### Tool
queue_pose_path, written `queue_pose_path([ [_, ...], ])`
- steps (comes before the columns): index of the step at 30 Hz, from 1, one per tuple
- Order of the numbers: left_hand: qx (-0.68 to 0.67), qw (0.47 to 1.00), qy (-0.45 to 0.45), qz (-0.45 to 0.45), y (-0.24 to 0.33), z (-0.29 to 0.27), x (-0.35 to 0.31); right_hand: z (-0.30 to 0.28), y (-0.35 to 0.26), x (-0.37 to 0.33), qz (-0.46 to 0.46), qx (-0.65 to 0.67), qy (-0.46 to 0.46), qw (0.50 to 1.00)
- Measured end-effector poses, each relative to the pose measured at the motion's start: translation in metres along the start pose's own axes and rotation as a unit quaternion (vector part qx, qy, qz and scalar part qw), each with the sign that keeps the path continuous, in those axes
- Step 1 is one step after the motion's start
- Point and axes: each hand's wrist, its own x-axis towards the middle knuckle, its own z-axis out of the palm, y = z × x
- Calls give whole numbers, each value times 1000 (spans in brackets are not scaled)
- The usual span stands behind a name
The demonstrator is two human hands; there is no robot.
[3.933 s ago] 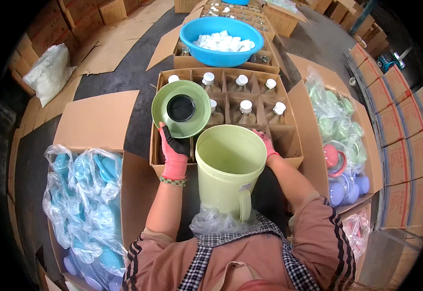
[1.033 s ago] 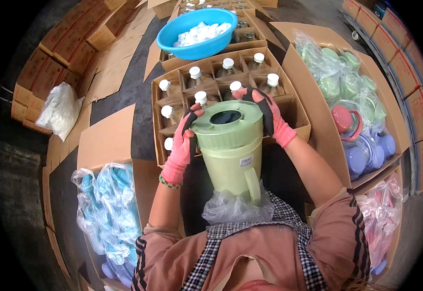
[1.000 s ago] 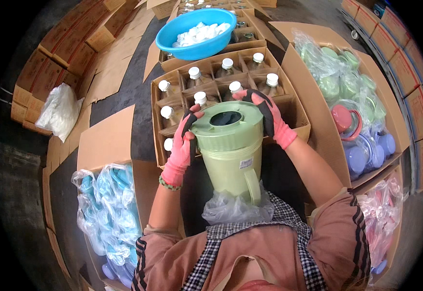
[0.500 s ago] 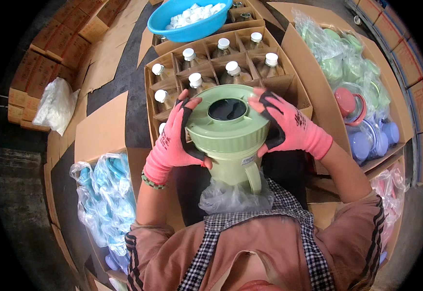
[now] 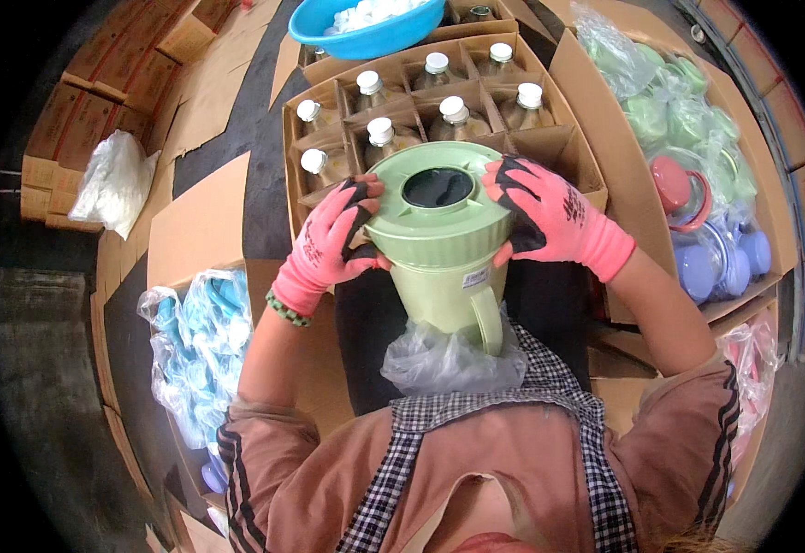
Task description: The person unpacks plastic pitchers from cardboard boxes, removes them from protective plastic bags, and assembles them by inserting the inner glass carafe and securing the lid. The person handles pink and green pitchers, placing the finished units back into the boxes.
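Head view: a pale green pitcher (image 5: 439, 295) stands nearly upright at the person's lap, directly in front of the body, with a darker green lid (image 5: 439, 224) resting over its mouth. The left hand (image 5: 333, 235) curves around the lid's left side, fingers at the top rim and thumb lower, by the pitcher's wall; the right hand (image 5: 550, 217) mirrors it on the other side, so the lid sits held between the two (whether it is fully seated cannot be told). Both hands wear pink gloves with black palms, and a beaded bracelet (image 5: 289, 313) circles the left wrist. A black disc (image 5: 438, 188) marks the lid's centre. The pitcher's handle (image 5: 487, 321) points toward the person, a small label (image 5: 476, 276) just above it, and a crumpled clear bag (image 5: 449, 364) gathers around the base, near a checked apron (image 5: 499, 401). Beyond the hands lies a divided carton (image 5: 589, 180) of glass bottles (image 5: 384, 143) with white caps, and behind that a blue basin (image 5: 366, 44) of white pieces (image 5: 375, 14). Bagged blue items (image 5: 204, 323) fill a box on the left; bagged green items (image 5: 647, 120) lie in another on the right, above purple ones (image 5: 695, 274)
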Motion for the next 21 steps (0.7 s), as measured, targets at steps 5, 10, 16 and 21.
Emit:
queue_pose_path([
  [5, 9, 1000, 16, -24, 2, 5, -5, 0, -2, -4, 17, 21, -14, 1000],
  [10, 1, 998, 23, -56, 15, 9, -13, -7, -11, 5, 15, -20, -5, 1000],
  [16, 27, 997, 13, -65, 27, 8, 2, 1, -12, -2, 17, -31, -2, 999],
  [21, 41, 999, -1, -30, 35, 3, 7, -3, -23, 3, 59, -50, -78, 994],
])
